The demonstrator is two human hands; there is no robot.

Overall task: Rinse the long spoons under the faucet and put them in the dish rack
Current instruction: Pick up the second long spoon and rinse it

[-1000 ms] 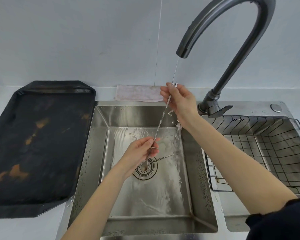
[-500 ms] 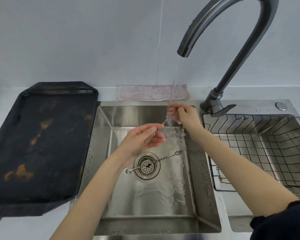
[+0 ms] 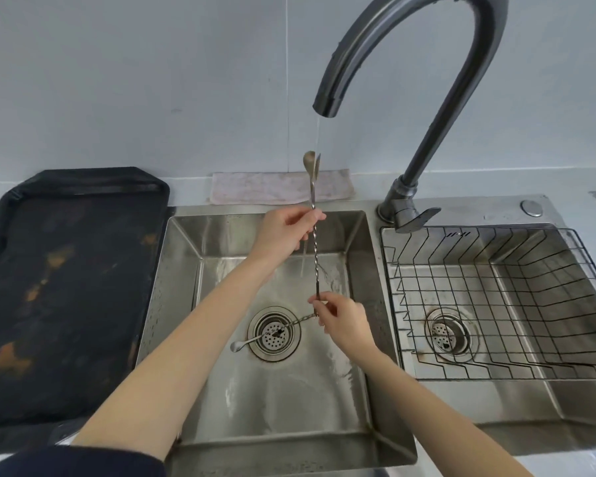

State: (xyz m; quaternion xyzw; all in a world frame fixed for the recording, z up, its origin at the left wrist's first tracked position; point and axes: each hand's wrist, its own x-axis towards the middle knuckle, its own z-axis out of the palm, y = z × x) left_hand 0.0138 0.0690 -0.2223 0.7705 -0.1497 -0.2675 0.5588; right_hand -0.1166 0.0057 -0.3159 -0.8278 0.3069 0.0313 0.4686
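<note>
A long twisted-handle spoon [image 3: 314, 249] stands upright over the left sink basin [image 3: 289, 401], bowl up at the thin stream from the dark faucet [image 3: 437, 108]. My left hand [image 3: 286, 232] pinches its upper shaft. My right hand [image 3: 341, 321] pinches its lower end. A second long spoon [image 3: 252, 340] lies flat on the basin floor across the drain strainer [image 3: 274, 333]. The wire dish rack [image 3: 516, 304] sits in the right basin with nothing in it.
A black, rust-stained baking tray [image 3: 62, 287] lies on the counter left of the sink. A pale cloth [image 3: 262, 189] rests behind the basin against the wall. The faucet lever [image 3: 417, 218] stands between the basins.
The spoon has been turned upright, bowl now up under the stream. My left hand rose to the upper shaft; my right hand dropped to the lower end. The view shifted left.
</note>
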